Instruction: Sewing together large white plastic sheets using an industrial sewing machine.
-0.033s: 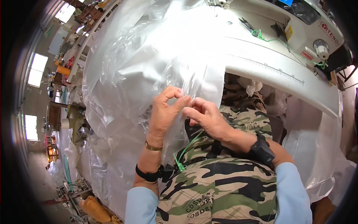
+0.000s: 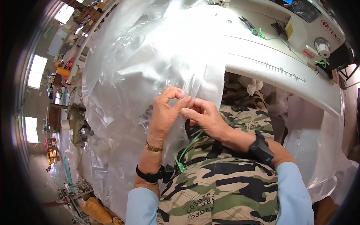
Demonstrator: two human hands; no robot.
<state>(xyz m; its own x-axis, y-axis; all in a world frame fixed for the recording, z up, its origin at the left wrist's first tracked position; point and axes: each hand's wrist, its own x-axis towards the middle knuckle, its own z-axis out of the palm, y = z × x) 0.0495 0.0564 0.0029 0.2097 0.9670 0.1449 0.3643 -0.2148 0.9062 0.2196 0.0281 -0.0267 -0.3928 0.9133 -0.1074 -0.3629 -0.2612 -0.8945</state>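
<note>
A large clear plastic sheet (image 2: 138, 67) spreads over the white table and hangs down toward my lap. My left hand (image 2: 168, 107) pinches a gathered edge of it between thumb and fingertips. Close against it, my right hand (image 2: 204, 116) has its thumb and curled fingers closed on the same gathered plastic. Folds of the film rise from the fingertips toward the bright patch of the table. Exactly where each fingertip meets the film is partly hidden. A green string (image 2: 191, 148) runs from below the hands to a knot over my camouflage apron (image 2: 225, 183).
A white sewing machine (image 2: 300, 33) stands at the far right, with green thread (image 2: 262, 35) and small dark snips (image 2: 246, 23) on its bed. The table edge carries a ruler scale (image 2: 270, 65). More plastic sheeting (image 2: 311, 142) hangs on the right. Cluttered benches line the left.
My right hand has shifted slightly left, its thumb nearer the left fingertips. My left hand keeps its pinch in nearly the same place.
</note>
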